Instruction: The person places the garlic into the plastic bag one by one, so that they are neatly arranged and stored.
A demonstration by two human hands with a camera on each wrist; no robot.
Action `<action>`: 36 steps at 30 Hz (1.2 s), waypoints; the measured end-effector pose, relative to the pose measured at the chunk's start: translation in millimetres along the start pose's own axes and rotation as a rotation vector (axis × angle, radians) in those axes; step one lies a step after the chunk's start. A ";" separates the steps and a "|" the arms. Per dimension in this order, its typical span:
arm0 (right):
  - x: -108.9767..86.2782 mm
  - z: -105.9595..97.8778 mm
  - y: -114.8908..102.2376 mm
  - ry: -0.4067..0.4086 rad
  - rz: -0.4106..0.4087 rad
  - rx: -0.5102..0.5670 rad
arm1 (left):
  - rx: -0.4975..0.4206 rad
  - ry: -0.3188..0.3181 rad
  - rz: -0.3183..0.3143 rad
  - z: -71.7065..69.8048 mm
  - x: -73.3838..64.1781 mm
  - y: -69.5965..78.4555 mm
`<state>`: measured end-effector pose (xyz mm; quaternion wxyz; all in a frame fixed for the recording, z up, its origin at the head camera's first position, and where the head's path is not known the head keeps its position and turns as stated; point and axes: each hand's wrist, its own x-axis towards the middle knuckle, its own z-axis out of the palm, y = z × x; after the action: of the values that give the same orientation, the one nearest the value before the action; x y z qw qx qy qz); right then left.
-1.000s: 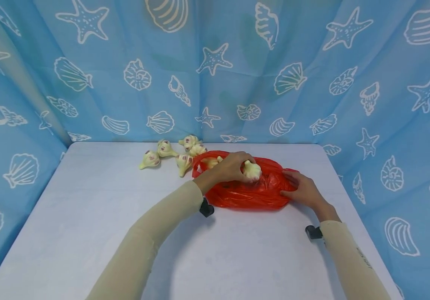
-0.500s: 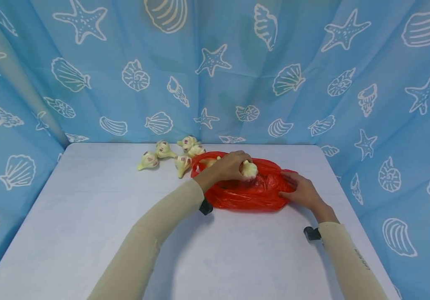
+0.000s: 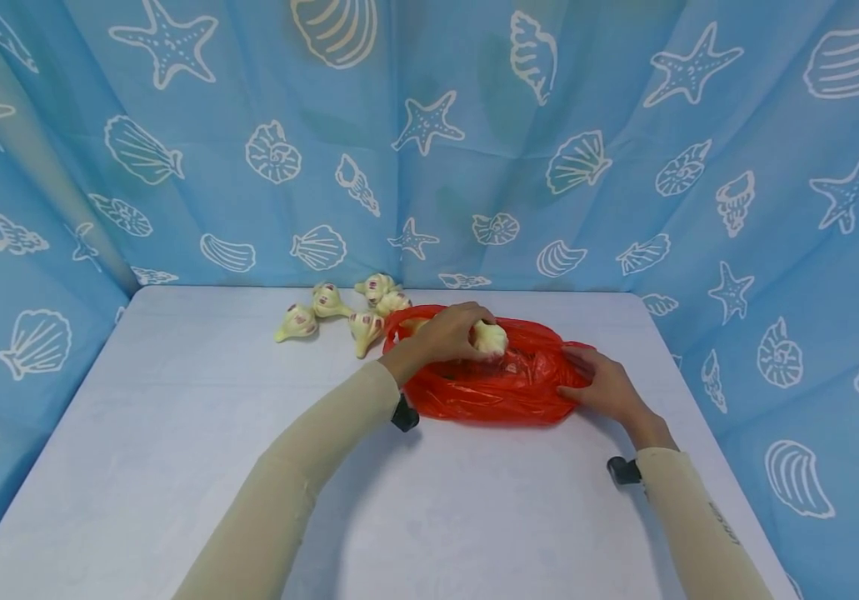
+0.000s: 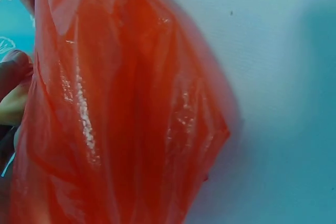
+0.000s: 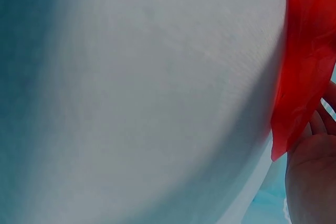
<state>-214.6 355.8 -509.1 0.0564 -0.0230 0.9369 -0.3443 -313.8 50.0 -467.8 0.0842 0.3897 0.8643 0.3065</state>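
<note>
My left hand (image 3: 450, 333) grips a pale garlic bulb (image 3: 490, 339) over the mouth of a red plastic bag (image 3: 496, 404). The bag lies on its side-to-side length on the table, its top spread apart. At the bag's right end my right hand (image 3: 603, 382) holds the edge between thumb and fingers. Part of another pale bulb shows inside the bag's left end, mostly hidden by the left hand. In the left wrist view the red plastic (image 4: 131, 103) covers most of the hand. The right wrist view shows the bag's corner (image 5: 299, 93) against the right hand (image 5: 315, 171).
Several garlic bulbs (image 3: 365, 329) with purplish marks lie on the white table (image 3: 197, 433), left of the bag near the back edge. A blue curtain (image 3: 309, 125) with white shell and starfish prints hangs behind the table and along its sides.
My left hand has shifted slightly left with the garlic bulb, still over the bag. My right hand stays at the bag's right end.
</note>
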 end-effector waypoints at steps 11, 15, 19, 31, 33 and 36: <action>0.6 2.0 0.3 0.009 -0.003 -0.006 | 0.020 -0.022 -0.031 2.7 1.0 -2.9; 1.0 2.2 -0.8 0.007 -0.003 -0.009 | 0.014 -0.019 -0.047 3.2 0.9 -2.8; 1.1 1.7 -0.6 0.003 0.001 -0.010 | -0.006 0.002 -0.044 4.1 0.9 -1.8; 0.7 -0.3 0.1 -0.005 0.003 -0.020 | 0.012 0.019 -0.031 1.1 0.9 2.6; 0.7 -0.1 0.4 -0.003 0.000 -0.018 | 0.021 0.027 -0.023 -0.2 0.9 3.0; 0.6 0.6 1.7 -0.002 0.002 -0.019 | 0.031 0.029 -0.024 -1.6 0.8 3.8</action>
<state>-215.1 356.7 -510.7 0.0576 -0.0228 0.9400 -0.3354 -312.5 51.7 -464.2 0.0695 0.3762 0.8747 0.2976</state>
